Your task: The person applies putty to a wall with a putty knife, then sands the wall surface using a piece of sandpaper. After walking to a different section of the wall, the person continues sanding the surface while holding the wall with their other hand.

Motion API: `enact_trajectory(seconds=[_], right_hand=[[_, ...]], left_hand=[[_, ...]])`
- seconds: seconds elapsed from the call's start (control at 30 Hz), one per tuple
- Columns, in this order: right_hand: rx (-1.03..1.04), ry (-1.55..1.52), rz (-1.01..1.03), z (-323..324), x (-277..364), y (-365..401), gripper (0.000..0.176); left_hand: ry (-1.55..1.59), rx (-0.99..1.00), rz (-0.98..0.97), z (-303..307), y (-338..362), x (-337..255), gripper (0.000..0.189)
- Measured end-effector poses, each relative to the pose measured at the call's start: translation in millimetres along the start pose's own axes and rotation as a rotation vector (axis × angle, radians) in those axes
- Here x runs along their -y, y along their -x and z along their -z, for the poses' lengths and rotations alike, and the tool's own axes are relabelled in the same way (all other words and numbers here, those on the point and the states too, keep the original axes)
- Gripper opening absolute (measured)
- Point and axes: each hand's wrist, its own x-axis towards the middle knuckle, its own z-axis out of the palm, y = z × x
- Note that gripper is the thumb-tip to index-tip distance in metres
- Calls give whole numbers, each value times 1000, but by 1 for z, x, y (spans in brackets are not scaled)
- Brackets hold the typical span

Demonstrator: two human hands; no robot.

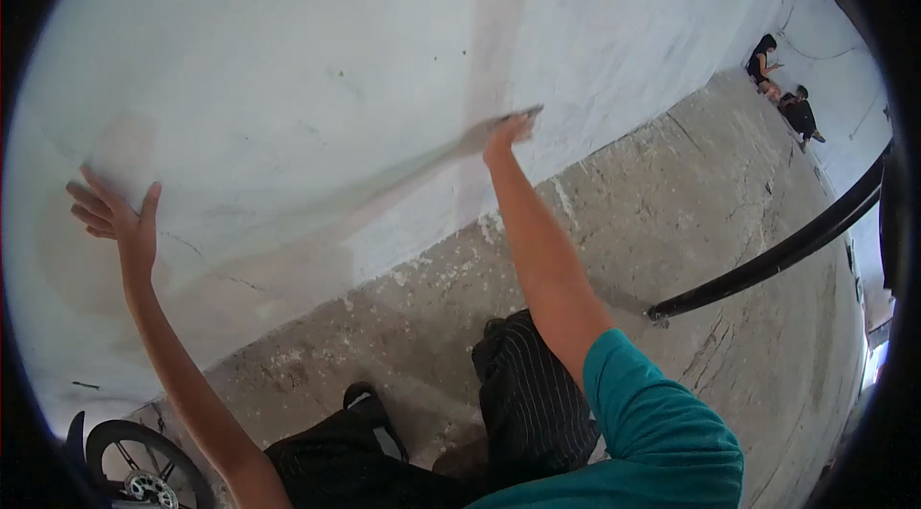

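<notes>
Against the pale wall at the left, my left hand has its fingers spread and holds nothing. My right hand is further right, close to the same wall, its fingers closed around a thin, dark, flat tool. The tool's edge lies at or very near the wall; its exact shape is blurred. Both arms are stretched out, and shadows fall on the wall around each hand.
Below the wall is a worn concrete floor. A black curved pole rises at the right. A wheel stands at the lower left. Two people sit by the far wall. My legs and a sandal are below.
</notes>
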Motion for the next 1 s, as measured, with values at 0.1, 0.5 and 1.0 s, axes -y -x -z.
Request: enact_trajectory(seconds=[0.1, 0.5, 1.0], right_hand=[[-93, -173, -354, -2, 36, 37, 73], [271, 123, 867, -86, 198, 136, 71], [379, 148, 914, -38, 178, 93, 80]], left_hand=[[31, -22, -8, 1, -1, 1, 98], [73, 10, 38, 10, -1, -10, 96], [65, 45, 40, 10, -1, -6, 93]])
